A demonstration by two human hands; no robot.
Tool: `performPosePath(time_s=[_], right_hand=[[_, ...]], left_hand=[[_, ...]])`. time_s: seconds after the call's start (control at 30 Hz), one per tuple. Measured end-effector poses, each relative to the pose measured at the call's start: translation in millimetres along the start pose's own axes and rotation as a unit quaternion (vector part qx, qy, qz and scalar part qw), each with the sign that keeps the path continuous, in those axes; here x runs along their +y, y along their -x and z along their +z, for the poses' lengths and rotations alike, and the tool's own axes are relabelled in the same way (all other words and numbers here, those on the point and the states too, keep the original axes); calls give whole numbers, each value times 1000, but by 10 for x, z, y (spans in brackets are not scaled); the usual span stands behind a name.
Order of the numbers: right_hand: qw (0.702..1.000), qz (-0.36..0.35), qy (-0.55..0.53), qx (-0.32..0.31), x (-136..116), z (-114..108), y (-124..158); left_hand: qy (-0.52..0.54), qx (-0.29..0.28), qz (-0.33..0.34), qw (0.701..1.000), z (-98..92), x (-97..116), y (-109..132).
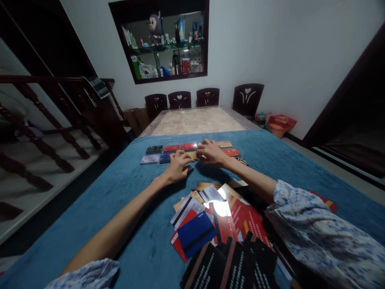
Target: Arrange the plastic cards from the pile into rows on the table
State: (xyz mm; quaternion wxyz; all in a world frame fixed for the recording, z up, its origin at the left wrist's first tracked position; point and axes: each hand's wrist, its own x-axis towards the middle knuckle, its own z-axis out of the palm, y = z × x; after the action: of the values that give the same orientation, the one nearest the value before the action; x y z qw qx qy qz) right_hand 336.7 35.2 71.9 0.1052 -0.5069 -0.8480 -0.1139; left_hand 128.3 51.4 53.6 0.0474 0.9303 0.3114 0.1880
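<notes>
Black cards (205, 266) — white lettering (236, 268), blurred, unreadable

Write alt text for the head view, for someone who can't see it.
A person's left hand and right hand are at neat rows of cards on a blue cloth. Nearer the camera lies a loose, overlapping heap of cards. Beyond the table's far end are dark chairs and a shelved wall niche.

On my feed I count two hands (179, 166) (209, 153), four heart-cutout chairs (255, 95), one plush toy (155, 25); overlapping cards (196, 233) defy counting.
</notes>
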Motion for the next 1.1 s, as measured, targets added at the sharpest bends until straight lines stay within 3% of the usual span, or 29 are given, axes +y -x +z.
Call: performPosePath(time_s=[0.8,1.1], right_hand=[[998,47,1,31,297,-31,1444],[997,67,-27,38,310,-69,1825]], left_hand=[[43,-74,129,988,307,1009,-264],[48,-118,147,981,322,1147,-277]])
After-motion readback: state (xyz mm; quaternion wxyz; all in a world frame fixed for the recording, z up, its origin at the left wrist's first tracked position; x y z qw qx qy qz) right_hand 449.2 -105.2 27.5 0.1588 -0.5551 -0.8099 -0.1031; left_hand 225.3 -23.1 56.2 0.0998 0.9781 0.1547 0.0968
